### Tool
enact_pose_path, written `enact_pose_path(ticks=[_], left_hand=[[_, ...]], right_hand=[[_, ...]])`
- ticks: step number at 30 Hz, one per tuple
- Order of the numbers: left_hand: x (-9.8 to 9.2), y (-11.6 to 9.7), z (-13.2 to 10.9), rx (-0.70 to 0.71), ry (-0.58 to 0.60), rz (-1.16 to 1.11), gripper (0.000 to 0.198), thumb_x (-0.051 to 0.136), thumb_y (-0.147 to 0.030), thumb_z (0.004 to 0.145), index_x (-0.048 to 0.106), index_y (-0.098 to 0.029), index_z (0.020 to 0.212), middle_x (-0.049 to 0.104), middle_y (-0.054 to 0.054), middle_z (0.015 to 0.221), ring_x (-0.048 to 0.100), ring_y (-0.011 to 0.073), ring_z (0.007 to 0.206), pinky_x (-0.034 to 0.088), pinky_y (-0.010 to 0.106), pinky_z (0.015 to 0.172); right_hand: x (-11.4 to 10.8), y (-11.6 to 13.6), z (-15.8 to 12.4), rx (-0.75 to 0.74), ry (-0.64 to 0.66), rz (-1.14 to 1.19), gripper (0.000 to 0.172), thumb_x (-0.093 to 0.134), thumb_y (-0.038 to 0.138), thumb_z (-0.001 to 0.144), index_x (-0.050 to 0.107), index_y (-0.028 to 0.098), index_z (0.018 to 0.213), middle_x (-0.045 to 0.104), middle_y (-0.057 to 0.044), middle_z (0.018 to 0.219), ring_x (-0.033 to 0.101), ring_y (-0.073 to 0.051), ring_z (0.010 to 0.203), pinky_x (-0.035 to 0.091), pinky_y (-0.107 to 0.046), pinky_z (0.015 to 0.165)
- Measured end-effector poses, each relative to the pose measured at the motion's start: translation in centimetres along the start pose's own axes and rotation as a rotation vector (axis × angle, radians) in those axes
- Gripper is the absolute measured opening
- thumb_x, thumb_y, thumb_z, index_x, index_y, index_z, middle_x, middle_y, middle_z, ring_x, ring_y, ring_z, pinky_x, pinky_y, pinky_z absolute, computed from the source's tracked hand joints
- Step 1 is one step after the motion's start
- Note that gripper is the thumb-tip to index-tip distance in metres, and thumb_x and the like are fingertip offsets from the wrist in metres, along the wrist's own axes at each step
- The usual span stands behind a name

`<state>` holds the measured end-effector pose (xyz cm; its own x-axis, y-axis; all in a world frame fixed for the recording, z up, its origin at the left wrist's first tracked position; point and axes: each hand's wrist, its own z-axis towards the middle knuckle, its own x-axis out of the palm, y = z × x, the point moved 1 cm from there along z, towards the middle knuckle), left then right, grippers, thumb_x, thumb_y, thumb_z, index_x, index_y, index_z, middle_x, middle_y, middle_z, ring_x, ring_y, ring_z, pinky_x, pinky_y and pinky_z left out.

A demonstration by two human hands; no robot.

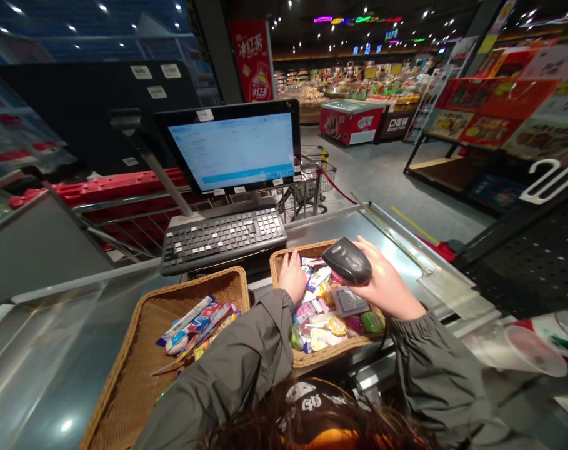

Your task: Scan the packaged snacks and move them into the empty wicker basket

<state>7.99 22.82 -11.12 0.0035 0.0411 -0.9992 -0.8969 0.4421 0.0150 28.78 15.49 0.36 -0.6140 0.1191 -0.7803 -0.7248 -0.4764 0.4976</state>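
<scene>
My right hand is closed round a black barcode scanner, held over the right wicker basket. That basket is full of small colourful snack packets. My left hand reaches into the basket's far left corner, fingers curled down among the packets; what they hold, if anything, is hidden. Both arms wear grey-green sleeves.
A second wicker basket at the left holds a few long candy packs. Behind the baskets stand a keyboard and a lit till screen. The steel counter runs right; shopping trolleys and shop shelves lie beyond.
</scene>
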Motion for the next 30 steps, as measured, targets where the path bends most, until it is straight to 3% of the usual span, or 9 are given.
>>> enact_pose_path(ticks=[5, 13, 21, 24, 27, 30], left_hand=[[0.0, 0.3, -0.5, -0.053, 0.031, 0.029, 0.034, 0.042, -0.013, 0.089, 0.075, -0.009, 0.096, 0.064, 0.022, 0.117, 0.046, 0.0350, 0.124, 0.024, 0.057, 0.111], [0.2, 0.5, -0.4, -0.065, 0.077, 0.043, 0.029, 0.047, -0.013, 0.088, 0.074, -0.010, 0.096, 0.063, 0.021, 0.120, 0.047, 0.0325, 0.121, 0.033, 0.052, 0.103], [-0.5, 0.9, -0.6, -0.083, 0.003, 0.009, 0.023, 0.065, -0.028, 0.077, 0.075, -0.010, 0.088, 0.070, 0.018, 0.101, 0.061, 0.0316, 0.100, 0.049, 0.045, 0.084], [-1.6, 0.8, -1.1, -0.034, -0.090, 0.010, 0.024, 0.063, -0.025, 0.078, 0.075, -0.010, 0.093, 0.066, 0.019, 0.119, 0.057, 0.0328, 0.115, 0.046, 0.047, 0.096], [-3.4, 0.6, -1.9, 0.049, -0.192, 0.020, 0.024, 0.057, -0.019, 0.081, 0.074, -0.011, 0.095, 0.055, 0.019, 0.140, 0.044, 0.0320, 0.134, 0.033, 0.051, 0.112], [-5.8, 0.9, -3.1, 0.133, -0.297, 0.035, 0.023, 0.052, -0.016, 0.084, 0.074, -0.011, 0.091, 0.050, 0.017, 0.146, 0.037, 0.0304, 0.141, 0.025, 0.056, 0.118]], right_hand=[[0.0, -0.8, 0.2, -0.012, -0.001, 0.033, 0.061, 0.067, 0.028, 0.076, 0.049, 0.018, 0.134, 0.052, -0.018, 0.140, 0.032, -0.039, 0.143, 0.023, -0.065, 0.115], [0.1, -1.3, -0.1, -0.030, -0.046, 0.041, 0.061, 0.068, 0.029, 0.074, 0.048, 0.023, 0.132, 0.053, -0.014, 0.137, 0.032, -0.038, 0.143, 0.023, -0.067, 0.115], [-1.2, 0.5, -1.1, 0.021, -0.084, 0.026, 0.061, 0.065, 0.028, 0.073, 0.048, 0.022, 0.131, 0.052, -0.016, 0.139, 0.034, -0.038, 0.143, 0.030, -0.062, 0.114], [-1.5, 1.3, -1.5, 0.041, -0.101, 0.021, 0.059, 0.064, 0.028, 0.073, 0.049, 0.022, 0.130, 0.053, -0.017, 0.139, 0.035, -0.039, 0.142, 0.031, -0.064, 0.113], [-1.5, 1.9, -1.8, 0.050, -0.108, 0.020, 0.057, 0.064, 0.029, 0.074, 0.051, 0.020, 0.129, 0.054, -0.018, 0.138, 0.035, -0.040, 0.142, 0.030, -0.065, 0.112], [-1.2, 2.4, -2.1, 0.049, -0.125, 0.007, 0.057, 0.065, 0.032, 0.074, 0.052, 0.018, 0.127, 0.055, -0.019, 0.136, 0.035, -0.041, 0.141, 0.031, -0.065, 0.111]])
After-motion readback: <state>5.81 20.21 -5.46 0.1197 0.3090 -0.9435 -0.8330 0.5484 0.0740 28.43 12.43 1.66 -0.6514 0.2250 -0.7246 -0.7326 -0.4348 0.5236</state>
